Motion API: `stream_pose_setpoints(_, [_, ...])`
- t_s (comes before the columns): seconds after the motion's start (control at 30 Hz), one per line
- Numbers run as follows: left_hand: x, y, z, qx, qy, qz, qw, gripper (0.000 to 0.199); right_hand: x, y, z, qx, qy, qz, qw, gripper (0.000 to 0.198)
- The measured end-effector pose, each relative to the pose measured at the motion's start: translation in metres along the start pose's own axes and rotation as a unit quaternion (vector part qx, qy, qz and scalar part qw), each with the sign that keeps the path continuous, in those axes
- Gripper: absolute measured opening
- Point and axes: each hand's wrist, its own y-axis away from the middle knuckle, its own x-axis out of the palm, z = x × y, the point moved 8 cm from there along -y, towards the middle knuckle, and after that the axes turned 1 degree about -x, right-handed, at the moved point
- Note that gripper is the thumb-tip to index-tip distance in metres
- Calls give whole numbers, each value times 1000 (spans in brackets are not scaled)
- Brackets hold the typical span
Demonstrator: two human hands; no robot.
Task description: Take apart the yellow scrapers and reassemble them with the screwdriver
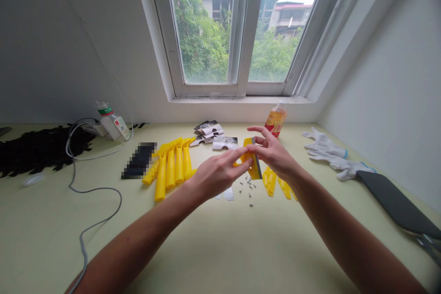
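Head view: the clear bottle [276, 119] at the rear contains amber liquid; the contents of the green-labelled bottle [105, 111] cannot be determined. The rear edge of the tabletop [223, 248] meets the wall beneath the window [241, 32]. Yellow handles [170, 170] bound the work area at left, flat yellow parts [270, 182] at right; loose screws [250, 195] lie between. Forearms converge forward. The yellow piece [254, 169] is above the screws, its grey edge facing right. The left hand [220, 173] pinches it, fingers nearly closed; the right hand [273, 154] grips the opposite side, index finger extended.
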Motion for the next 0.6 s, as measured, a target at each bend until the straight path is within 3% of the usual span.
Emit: stream_pose_setpoints(0.6, [6, 0, 4, -22, -3, 11, 1000, 35, 2, 0, -5, 15, -30, 4, 999, 57])
